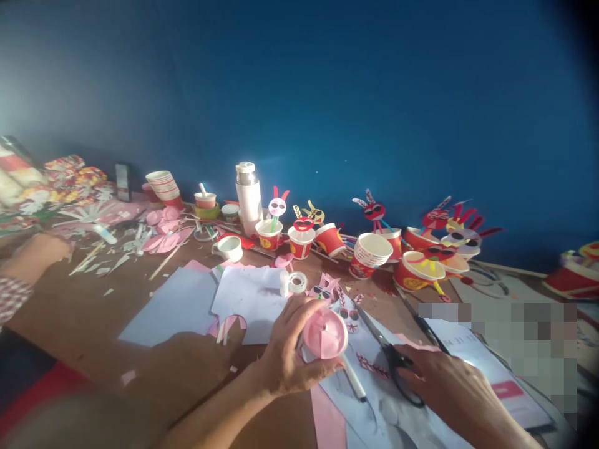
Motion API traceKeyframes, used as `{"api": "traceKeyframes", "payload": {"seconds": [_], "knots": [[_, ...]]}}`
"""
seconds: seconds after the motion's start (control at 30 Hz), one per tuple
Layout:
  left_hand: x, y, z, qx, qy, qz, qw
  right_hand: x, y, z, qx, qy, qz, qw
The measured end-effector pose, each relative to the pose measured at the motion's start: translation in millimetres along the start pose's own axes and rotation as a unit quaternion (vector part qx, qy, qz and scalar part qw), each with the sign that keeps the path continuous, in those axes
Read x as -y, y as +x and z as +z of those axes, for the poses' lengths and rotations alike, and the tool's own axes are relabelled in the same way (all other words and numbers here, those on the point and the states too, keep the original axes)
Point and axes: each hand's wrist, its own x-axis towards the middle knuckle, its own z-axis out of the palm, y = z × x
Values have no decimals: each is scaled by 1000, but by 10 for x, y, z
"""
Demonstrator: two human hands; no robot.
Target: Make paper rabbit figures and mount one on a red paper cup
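Observation:
My left hand [292, 352] grips a paper cup [325, 333] whose round end faces me, covered in pink paper with a small dark spot in its middle. On the right, my right hand [452, 380] has its fingers curled at the black handles of a pair of scissors [381, 337]; the thumb side is partly hidden. The scissors lie over white paper, blades pointing away. Between my hands rests a white marker [354, 377]. Small paper pieces with drawn sunglasses [349, 313] and a strip with dark markings [373, 366] lie close to the blades.
Red paper cups [369, 254] with paper bunny figures line the blue wall. A white bottle [249, 199], a mug [228, 248] and a tape roll [297, 282] stand nearer. A phone [486, 368] lies at right. Another person's arm [40, 262] reaches in at left among paper scraps.

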Motion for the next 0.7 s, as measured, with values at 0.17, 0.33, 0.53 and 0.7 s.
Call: {"api": "traceKeyframes", "payload": {"seconds": [0.17,0.33,0.53,0.7], "knots": [[-8,-35,-21,-6,-125,-146,981,-127,-30,-30,-44,57,10,997],[-37,-57,-10,22,-165,-197,966,144,-161,-235,-98,347,-106,927],[-61,-114,79,94,-131,-178,971,627,-183,-181,-39,480,-193,855],[-61,-67,54,96,-155,-135,974,664,-147,8,-136,371,-181,901]]}}
